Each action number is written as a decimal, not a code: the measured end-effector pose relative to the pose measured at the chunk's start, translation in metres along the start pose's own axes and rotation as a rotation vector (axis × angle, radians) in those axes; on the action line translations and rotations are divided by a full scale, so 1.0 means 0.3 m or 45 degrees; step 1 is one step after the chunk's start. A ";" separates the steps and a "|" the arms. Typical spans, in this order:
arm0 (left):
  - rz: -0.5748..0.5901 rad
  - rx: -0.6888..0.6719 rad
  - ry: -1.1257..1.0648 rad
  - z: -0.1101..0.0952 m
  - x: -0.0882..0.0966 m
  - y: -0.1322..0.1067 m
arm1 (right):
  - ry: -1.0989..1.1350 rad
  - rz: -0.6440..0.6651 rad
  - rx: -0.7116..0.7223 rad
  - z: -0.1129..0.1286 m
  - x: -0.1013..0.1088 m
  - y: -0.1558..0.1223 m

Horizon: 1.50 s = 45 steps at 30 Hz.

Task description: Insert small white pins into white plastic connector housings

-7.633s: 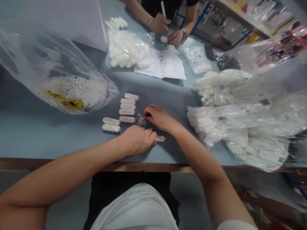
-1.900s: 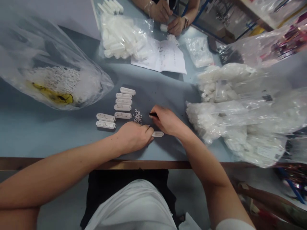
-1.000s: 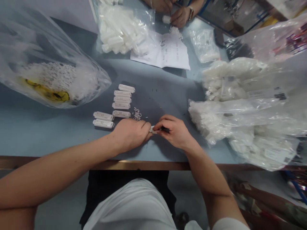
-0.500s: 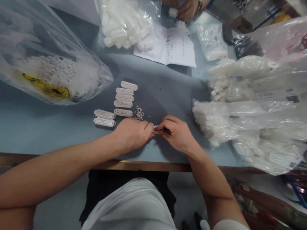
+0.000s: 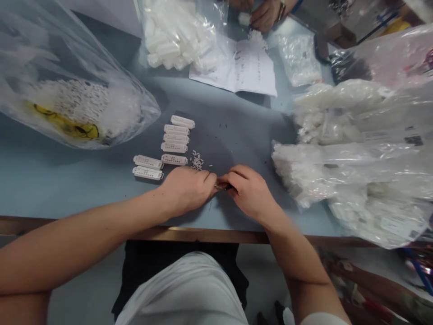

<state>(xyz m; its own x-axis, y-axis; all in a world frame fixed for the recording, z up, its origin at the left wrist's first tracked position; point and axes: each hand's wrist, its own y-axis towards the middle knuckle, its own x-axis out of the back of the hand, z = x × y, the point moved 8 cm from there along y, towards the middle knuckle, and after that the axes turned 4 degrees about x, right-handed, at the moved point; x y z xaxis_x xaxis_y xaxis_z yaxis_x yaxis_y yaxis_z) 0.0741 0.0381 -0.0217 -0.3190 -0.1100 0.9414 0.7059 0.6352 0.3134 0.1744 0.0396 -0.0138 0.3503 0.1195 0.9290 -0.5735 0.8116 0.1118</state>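
My left hand (image 5: 187,188) is closed on a small white plastic connector, almost wholly hidden between my hands near the table's front edge. My right hand (image 5: 248,190) is closed too, pinching a thin dark tool (image 5: 226,186) whose tip meets that connector. Just beyond my left knuckles lies a little heap of tiny white pins (image 5: 196,160). Several finished white connectors (image 5: 174,147) lie in rows to the left of the heap.
A big clear bag of white parts (image 5: 74,108) lies at left, and more bags (image 5: 355,158) pile up at right. Across the table are a printed sheet (image 5: 243,67), a bag of white housings (image 5: 176,36) and another person's hands (image 5: 267,13).
My right hand left the pin heap and came in to meet my left hand at the connector, now covering it. The view has tilted slightly towards me.
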 end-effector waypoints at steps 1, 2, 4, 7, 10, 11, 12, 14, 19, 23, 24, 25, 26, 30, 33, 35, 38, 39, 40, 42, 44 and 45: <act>0.008 0.011 0.001 0.002 -0.001 0.001 | -0.005 -0.004 0.002 -0.001 0.000 -0.002; 0.015 0.018 0.001 0.003 -0.001 0.001 | -0.008 -0.012 0.006 -0.001 0.002 -0.003; 0.048 0.024 0.005 0.005 -0.005 0.002 | -0.012 -0.043 0.031 0.001 0.011 -0.005; 0.058 0.014 -0.004 0.005 -0.003 0.002 | -0.019 -0.060 0.133 0.016 0.026 -0.008; 0.047 -0.008 -0.030 0.002 0.004 0.002 | -0.112 0.032 0.265 0.040 0.020 -0.013; 0.061 -0.010 -0.034 0.002 0.003 0.003 | -0.154 0.071 0.303 0.047 0.016 -0.015; 0.085 -0.010 -0.033 0.002 -0.001 0.003 | -0.187 0.102 0.334 0.052 0.012 -0.016; 0.118 -0.002 -0.027 0.003 -0.006 0.003 | -0.200 0.132 0.373 0.059 0.012 -0.017; 0.116 0.033 -0.026 0.008 -0.015 -0.001 | 0.002 -0.122 0.200 0.015 0.082 -0.003; 0.125 -0.028 -0.072 -0.012 -0.020 -0.009 | 0.115 -0.272 -0.032 -0.053 0.111 0.020; 0.132 -0.062 -0.077 -0.021 -0.021 -0.011 | 0.144 -0.227 -0.044 -0.060 0.097 0.034; 0.138 -0.096 -0.074 -0.031 -0.023 -0.014 | 0.175 -0.173 -0.042 -0.063 0.079 0.051; 0.141 -0.125 -0.067 -0.039 -0.024 -0.016 | 0.194 -0.092 -0.039 -0.065 0.054 0.069; 0.131 -0.157 -0.063 -0.048 -0.025 -0.020 | 0.217 0.133 -0.037 -0.065 -0.041 0.140; 0.135 -0.135 -0.096 -0.042 -0.025 -0.019 | 0.155 0.207 -0.062 -0.068 -0.086 0.176; 0.141 -0.129 -0.107 -0.039 -0.025 -0.018 | 0.078 0.239 -0.070 -0.071 -0.096 0.183; 0.126 -0.119 -0.085 -0.032 -0.022 -0.019 | 0.022 0.206 -0.097 -0.081 -0.068 0.166; 0.117 -0.106 -0.072 -0.028 -0.020 -0.018 | 0.042 0.168 -0.113 -0.086 -0.049 0.155; 0.110 -0.092 -0.059 -0.023 -0.019 -0.018 | 0.086 0.132 -0.123 -0.089 -0.030 0.143; 0.107 -0.057 -0.041 -0.013 -0.017 -0.016 | 0.170 0.035 -0.164 -0.099 0.012 0.113; 0.123 -0.017 -0.041 -0.002 -0.017 -0.013 | 0.258 -0.072 -0.188 -0.103 0.050 0.083; 0.132 0.001 -0.050 0.003 -0.016 -0.011 | 0.298 -0.117 -0.195 -0.102 0.064 0.068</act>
<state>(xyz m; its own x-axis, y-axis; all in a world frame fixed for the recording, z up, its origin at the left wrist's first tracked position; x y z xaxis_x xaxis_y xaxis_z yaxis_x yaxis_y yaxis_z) 0.0728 0.0371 -0.0275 -0.2685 -0.0135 0.9632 0.7360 0.6422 0.2142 0.1922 0.0761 -0.0045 0.5672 0.1561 0.8086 -0.4194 0.8998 0.1205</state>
